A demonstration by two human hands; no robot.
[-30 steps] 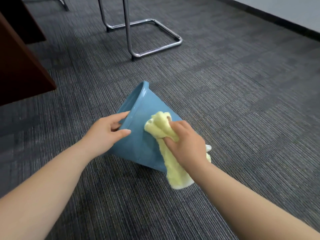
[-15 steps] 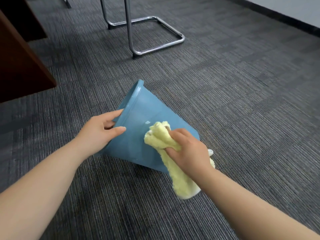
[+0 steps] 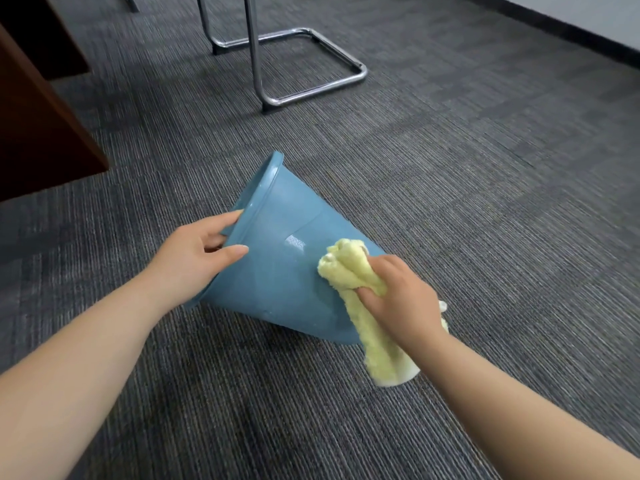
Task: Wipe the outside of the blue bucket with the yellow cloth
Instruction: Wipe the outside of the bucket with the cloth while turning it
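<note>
The blue bucket [image 3: 277, 271] is tipped on its side on the grey carpet, its rim facing up and to the left. My left hand [image 3: 194, 258] grips the rim, thumb on the outer wall and fingers inside. My right hand [image 3: 401, 299] is closed around the bunched yellow cloth [image 3: 349, 268] and presses it against the bucket's outer wall near the base. The cloth's loose end hangs down below my right wrist to the carpet. The bucket's bottom is hidden behind my right hand.
A chrome chair frame [image 3: 311, 81] stands on the carpet beyond the bucket. A dark brown wooden cabinet [image 3: 38, 133] fills the left edge. A wall with a dark skirting [image 3: 571, 39] runs along the top right.
My right hand has slid the cloth along the bucket's wall from near the rim toward the base. My left hand keeps its grip on the rim.
</note>
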